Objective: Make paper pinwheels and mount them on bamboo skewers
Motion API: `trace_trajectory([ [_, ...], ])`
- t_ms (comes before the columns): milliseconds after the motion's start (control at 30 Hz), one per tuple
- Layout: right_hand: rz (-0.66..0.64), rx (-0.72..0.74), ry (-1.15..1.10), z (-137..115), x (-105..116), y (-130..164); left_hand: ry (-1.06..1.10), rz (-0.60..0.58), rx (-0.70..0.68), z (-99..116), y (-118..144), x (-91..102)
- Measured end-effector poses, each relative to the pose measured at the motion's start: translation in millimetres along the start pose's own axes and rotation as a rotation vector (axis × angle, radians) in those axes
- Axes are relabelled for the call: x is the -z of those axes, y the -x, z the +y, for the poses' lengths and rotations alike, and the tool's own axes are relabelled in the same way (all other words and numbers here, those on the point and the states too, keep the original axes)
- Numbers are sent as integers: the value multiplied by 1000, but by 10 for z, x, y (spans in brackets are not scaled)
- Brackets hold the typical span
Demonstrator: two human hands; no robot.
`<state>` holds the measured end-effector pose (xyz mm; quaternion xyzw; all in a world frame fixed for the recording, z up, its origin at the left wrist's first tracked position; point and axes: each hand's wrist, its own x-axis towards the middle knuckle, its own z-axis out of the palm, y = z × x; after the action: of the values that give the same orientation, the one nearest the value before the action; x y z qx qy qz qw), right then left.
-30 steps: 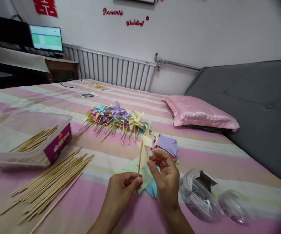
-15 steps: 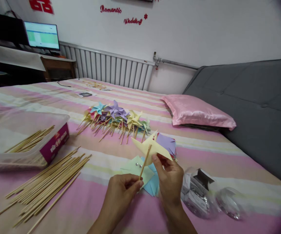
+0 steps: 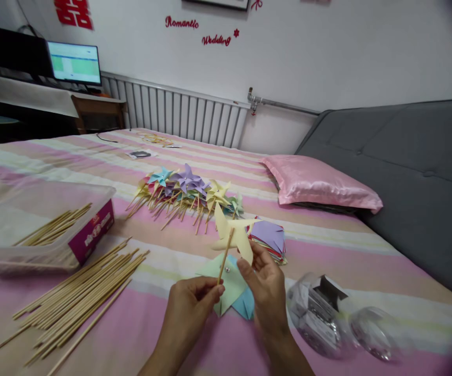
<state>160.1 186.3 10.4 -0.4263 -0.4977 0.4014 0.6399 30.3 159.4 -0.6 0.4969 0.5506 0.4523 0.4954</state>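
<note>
My left hand point(image 3: 194, 303) pinches the lower part of a thin wooden stick point(image 3: 226, 258). A pale yellow paper pinwheel point(image 3: 235, 233) sits at the stick's upper end, its back towards me. My right hand point(image 3: 267, 287) is at the pinwheel's lower right blade, thumb and curled fingers apart on either side of the blade tip. Whether they touch it is hard to tell. Below, pale green and light blue cut paper sheets point(image 3: 245, 303) lie on the bed, partly hidden by my hands. A small shiny pearl-like bead point(image 3: 228, 269) rests on the green sheet.
Assembled pinwheels point(image 3: 186, 180) lie in a row beyond my hands. Loose sticks point(image 3: 88, 292) and a clear plastic box point(image 3: 110, 192) are left. Right are stacked cut papers point(image 3: 268, 235), an open clear container point(image 3: 315, 313), its lid point(image 3: 374, 331) and a pink pillow point(image 3: 323, 180).
The yellow pinwheel has turned on its stick, and my right hand's grip on its blade has loosened. Two beads showed on the green sheet earlier; one shows now. The view has tilted up slightly.
</note>
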Motion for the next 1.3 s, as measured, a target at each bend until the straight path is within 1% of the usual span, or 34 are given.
trace_trajectory([
  [67, 72, 26, -39, -20, 24, -20, -28, 2, -9, -9, -1, 6],
  [200, 216, -54, -22, -8, 70, -67, -96, -20, -31, -31, 11, -6],
  [267, 257, -60, 17, 8, 81, -79, -124, -31, -41, -33, 18, -14],
  [400, 240, -10, 104, 38, 86, -73, -121, -33, -33, -23, 19, -21],
  [567, 213, -57, 124, 98, 60, -48, -83, -34, -8, -2, 13, -16],
  [733, 133, -100, 21, 100, -23, -9, -60, -16, -7, 1, 19, -7],
  [867, 45, -145, -127, 34, -34, -4, -95, 10, -43, -14, 17, 14],
  [933, 65, -132, -185, 12, -4, -22, -109, 20, -56, -19, 15, 23],
  [1000, 128, -98, -197, 9, 34, -50, -116, 18, -58, -15, 15, 27],
  [1133, 212, -95, -156, 25, 72, -88, -142, 13, -57, 15, 20, 18],
  [1300, 241, -108, -87, 41, 57, -74, -137, 13, -57, 30, 20, 13],
])
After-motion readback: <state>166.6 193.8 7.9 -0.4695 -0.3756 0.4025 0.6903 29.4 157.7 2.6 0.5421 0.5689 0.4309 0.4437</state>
